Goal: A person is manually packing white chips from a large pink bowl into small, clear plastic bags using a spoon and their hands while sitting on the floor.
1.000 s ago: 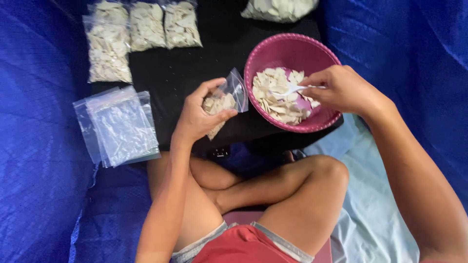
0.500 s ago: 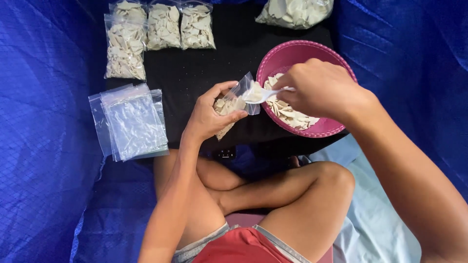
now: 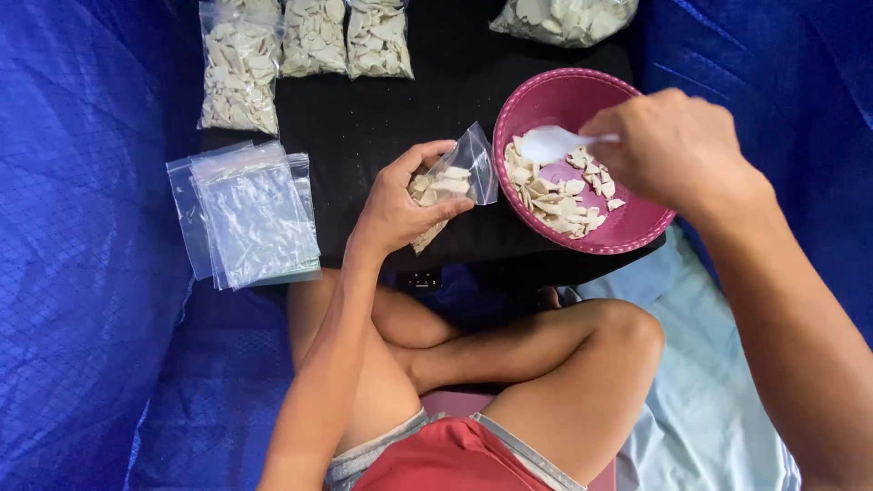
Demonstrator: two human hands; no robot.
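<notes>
Holding a small clear bag (image 3: 452,178) in left hand (image 3: 396,205) (right hand (image 3: 677,145) scoops).

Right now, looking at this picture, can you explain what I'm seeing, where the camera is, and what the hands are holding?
No machine here: a person sits cross-legged, and the camera on their head looks down at their own bare hands. The left hand holds a small clear bag, open and partly filled with pale flat chips. The right hand holds a white spoon over a pink bowl of the same chips. Both rest on a black surface. Along its far edge lie filled bags. At the left is a stack of empty clear bags, lying partly on blue tarp.
</notes>
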